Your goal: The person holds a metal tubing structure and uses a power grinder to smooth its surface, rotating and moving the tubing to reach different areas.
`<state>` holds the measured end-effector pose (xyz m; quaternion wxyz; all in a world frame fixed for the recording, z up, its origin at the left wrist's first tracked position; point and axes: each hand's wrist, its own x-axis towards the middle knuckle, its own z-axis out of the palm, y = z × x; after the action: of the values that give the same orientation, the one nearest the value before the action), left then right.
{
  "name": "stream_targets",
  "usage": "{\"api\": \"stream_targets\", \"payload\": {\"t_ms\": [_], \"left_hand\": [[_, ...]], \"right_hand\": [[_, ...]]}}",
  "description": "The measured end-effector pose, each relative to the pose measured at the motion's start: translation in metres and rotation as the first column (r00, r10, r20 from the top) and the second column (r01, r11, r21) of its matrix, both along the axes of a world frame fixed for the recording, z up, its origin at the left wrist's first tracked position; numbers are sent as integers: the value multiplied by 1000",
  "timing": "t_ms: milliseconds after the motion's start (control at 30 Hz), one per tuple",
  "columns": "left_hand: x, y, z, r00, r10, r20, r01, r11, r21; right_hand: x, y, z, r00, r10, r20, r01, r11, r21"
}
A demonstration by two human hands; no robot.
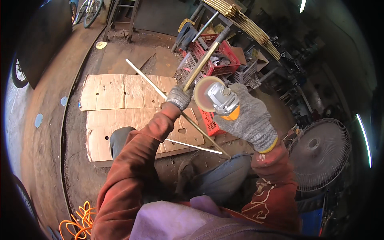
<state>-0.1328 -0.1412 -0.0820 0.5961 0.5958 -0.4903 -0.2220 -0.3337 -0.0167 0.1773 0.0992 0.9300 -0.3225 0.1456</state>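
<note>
My right hand [250, 120], in a grey knit glove, is wrapped round an angle grinder [225, 101] with a silver head and an orange-yellow body. Its round disc [203, 95] faces the brass-coloured bar [199, 70], close to the bar's lower part; whether they touch, I cannot tell. In a like glove, my left hand [179, 98] is closed round the metal where the bar reaches it. A thin brass-coloured rod [204, 134] slants down right from under that hand to my knee. A pale strip [144, 78] runs behind the same hand and shows again below it.
Flattened cardboard [128, 120] covers the floor beyond my knees. Red crates [228, 56] with scraps stand ahead, beside a stack of brass-coloured bars [248, 28]. A caged fan [320, 154] is at the right. An orange hose [82, 220] lies coiled at the lower left.
</note>
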Motion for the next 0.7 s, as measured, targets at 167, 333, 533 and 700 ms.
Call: {"api": "stream_targets", "payload": {"t_ms": [167, 333, 533, 700], "left_hand": [[-20, -10, -4, 978, 104, 182, -110, 994, 23], [-18, -1, 0, 990, 120, 74, -119, 993, -14], [-20, 20, 25, 986, 147, -75, -147, 989, 6], [-16, 22, 33, 977, 207, -45, -203, 976, 75]], "right_hand": [[10, -12, -7, 994, -88, -57, 88, 996, -5], [12, -35, -21, 990, -57, -131, 52, 998, -39], [19, -44, -7, 996, -47, -78, 40, 995, -86], [18, -53, 9, 999, -25, 43, 31, 989, -145]]}}
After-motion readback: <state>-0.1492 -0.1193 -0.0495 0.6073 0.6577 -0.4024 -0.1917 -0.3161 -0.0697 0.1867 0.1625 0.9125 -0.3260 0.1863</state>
